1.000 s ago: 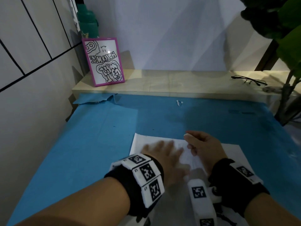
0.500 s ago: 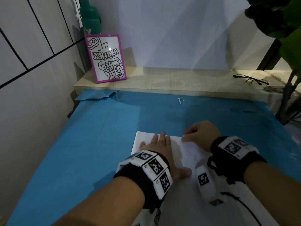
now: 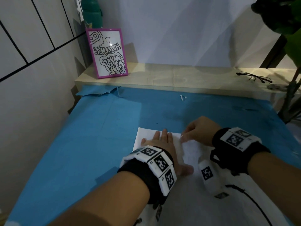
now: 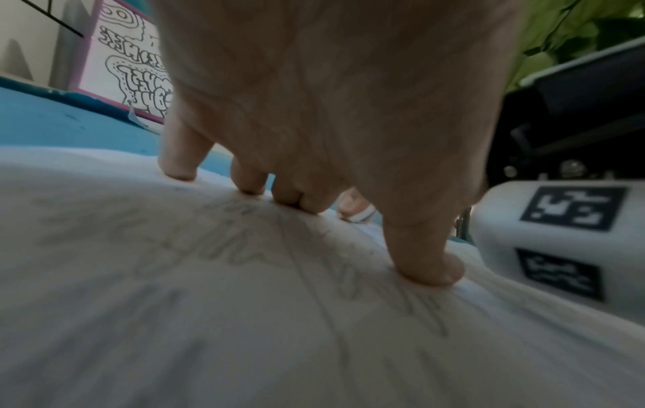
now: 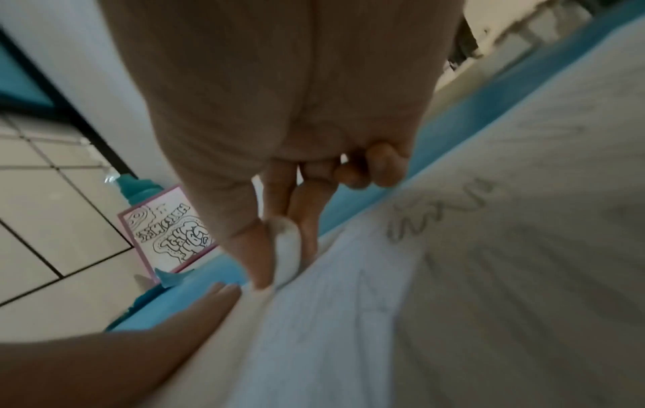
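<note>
Paper (image 3: 192, 149) under flat left hand (image 3: 161, 142) (fingers (image 4: 178, 154) straight); right hand (image 3: 198, 130), grip closed, pinches white eraser (image 5: 286, 248).

The bench (image 3: 97, 144) is looked down on by the head view, facing the wall (image 3: 179, 30). The paper (image 4: 174, 303) is seen from very near and low by both wrist views, and the framed picture (image 3: 108, 53) is shared by all three.

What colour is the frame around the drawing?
Pink-purple; the picture frame shows best in the head view.

white sheet (image 3: 191, 150) on blue table (image 3: 97, 144)
</note>
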